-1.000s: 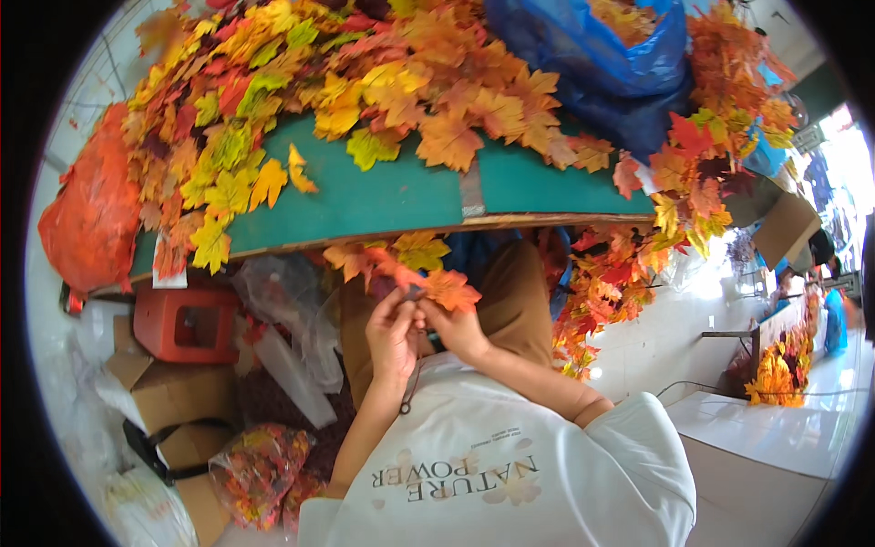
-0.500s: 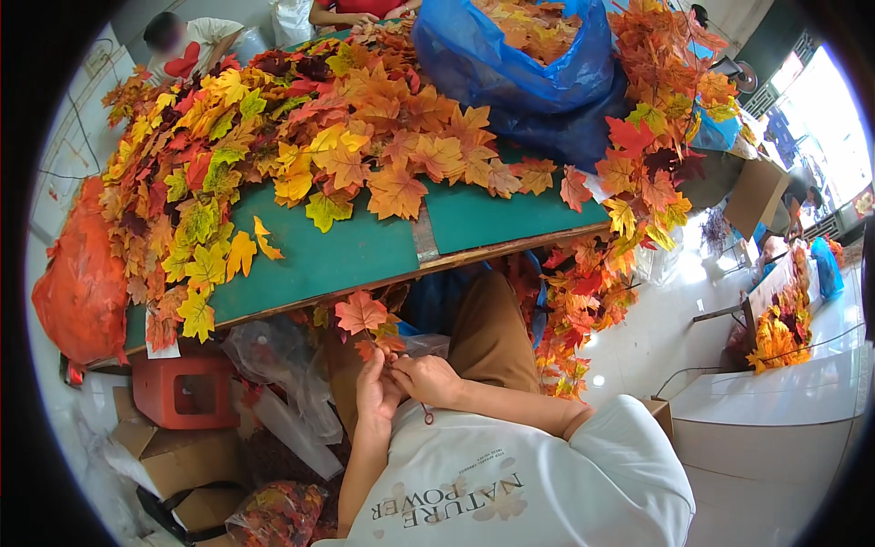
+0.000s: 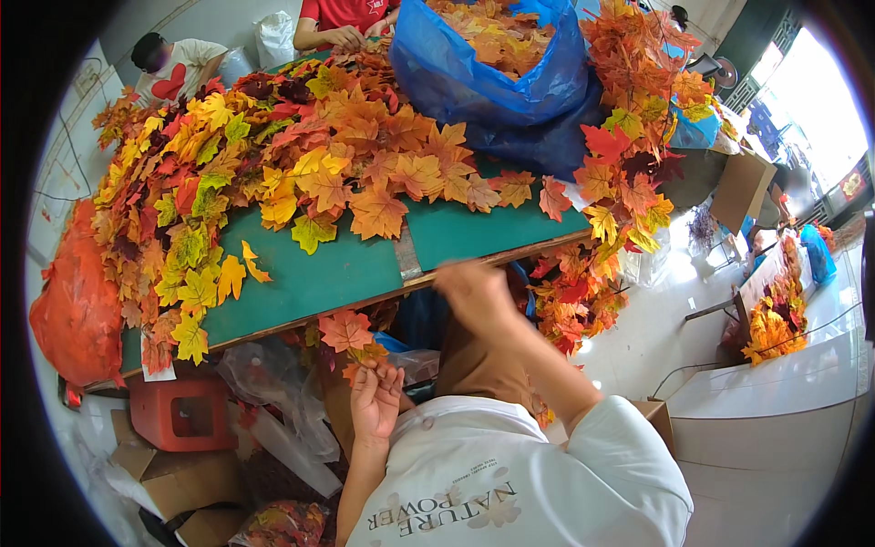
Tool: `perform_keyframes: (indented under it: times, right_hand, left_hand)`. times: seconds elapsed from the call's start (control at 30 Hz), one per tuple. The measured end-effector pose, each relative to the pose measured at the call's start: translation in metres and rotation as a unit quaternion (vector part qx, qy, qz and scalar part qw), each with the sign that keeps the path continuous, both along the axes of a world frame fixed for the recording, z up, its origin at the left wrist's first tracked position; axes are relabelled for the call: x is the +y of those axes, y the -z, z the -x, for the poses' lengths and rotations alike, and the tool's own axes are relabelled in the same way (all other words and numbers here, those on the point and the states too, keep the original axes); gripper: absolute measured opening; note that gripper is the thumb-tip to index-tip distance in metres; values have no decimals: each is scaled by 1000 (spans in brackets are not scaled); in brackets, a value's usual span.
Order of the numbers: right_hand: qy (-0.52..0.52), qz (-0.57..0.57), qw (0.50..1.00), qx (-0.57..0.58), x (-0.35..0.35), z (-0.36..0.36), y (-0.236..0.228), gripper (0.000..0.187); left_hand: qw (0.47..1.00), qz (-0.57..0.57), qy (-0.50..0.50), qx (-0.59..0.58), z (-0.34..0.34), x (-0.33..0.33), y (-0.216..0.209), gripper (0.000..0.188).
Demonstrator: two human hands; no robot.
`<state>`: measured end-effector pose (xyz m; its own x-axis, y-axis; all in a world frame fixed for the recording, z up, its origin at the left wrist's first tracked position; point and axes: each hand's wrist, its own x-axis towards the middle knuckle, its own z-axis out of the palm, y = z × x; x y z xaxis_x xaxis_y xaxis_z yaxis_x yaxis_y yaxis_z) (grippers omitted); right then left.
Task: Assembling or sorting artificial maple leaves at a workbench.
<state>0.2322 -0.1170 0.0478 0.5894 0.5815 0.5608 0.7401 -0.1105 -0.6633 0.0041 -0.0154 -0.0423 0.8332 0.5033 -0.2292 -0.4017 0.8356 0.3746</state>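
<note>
In front of my lap, below the table edge, my left hand (image 3: 375,401) pinches the stem of an artificial maple leaf sprig (image 3: 346,330) with orange and yellowish leaves. My right hand (image 3: 476,296) is raised near the table's front edge, apart from the left one; motion smears its fingers, so what it may hold cannot be made out. Artificial autumn leaves (image 3: 378,211) in orange, yellow and red cover much of the green tabletop (image 3: 292,273). A leaf garland (image 3: 583,296) hangs over the right side of the table.
A large blue plastic bag (image 3: 497,91) of leaves stands at the back. Left are a red-orange bag (image 3: 77,301), a red plastic stool (image 3: 182,410) and a cardboard box (image 3: 187,479). Two people sit across the table; one wears a red shirt (image 3: 333,16). More leaves lie on another table (image 3: 775,314).
My right hand has left the left hand and swung up and right toward the table edge. My left hand keeps the sprig, slightly lower. The view has shifted a little.
</note>
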Motion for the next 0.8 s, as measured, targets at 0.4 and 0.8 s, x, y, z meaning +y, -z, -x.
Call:
perform_keyframes:
  times: [0.4,0.8]
  right_hand:
    - [134,118,974,-138,55,-156,-1,21]
    - [-189,209,957,-73,29,-180,-33,13]
  left_hand:
    - [999,19,-2,28,8,3,1,17]
    - [1000,9,9,22,10,8,2,17]
